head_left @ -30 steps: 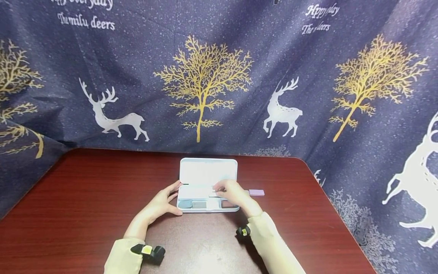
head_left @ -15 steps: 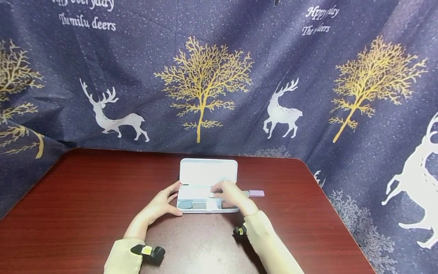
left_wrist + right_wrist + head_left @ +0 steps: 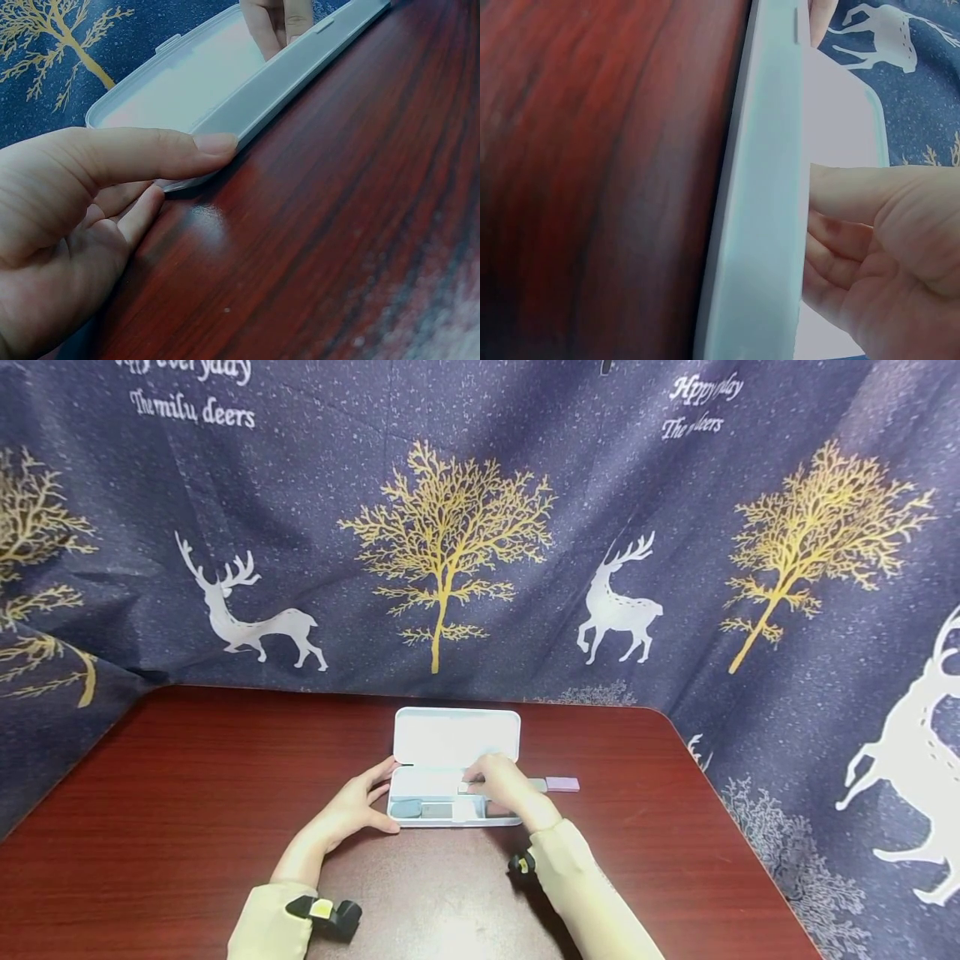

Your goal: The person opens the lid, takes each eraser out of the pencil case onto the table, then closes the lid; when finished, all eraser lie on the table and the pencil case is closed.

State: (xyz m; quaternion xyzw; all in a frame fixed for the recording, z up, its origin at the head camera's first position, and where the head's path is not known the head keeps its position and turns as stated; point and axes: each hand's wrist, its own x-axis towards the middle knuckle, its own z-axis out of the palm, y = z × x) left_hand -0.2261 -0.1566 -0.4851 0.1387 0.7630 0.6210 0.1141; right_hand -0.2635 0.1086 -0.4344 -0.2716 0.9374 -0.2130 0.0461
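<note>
pale case [image 3: 423,781] seems light and stiff, best held left, where the left hand [image 3: 352,806] clasps it; right hand [image 3: 504,781] fingertips hidden, pinch unclear.

From the head, the desk [image 3: 225,777] is viewed forward and downward, from well back. From each wrist, the pale case [image 3: 457,737] is seen low and close, its front wall [image 3: 756,195] being shared by both views.

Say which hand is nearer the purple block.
Right. The right hand reaches into the open case, just left of the purple block; the left hand holds the case's left end, farther away.
</note>
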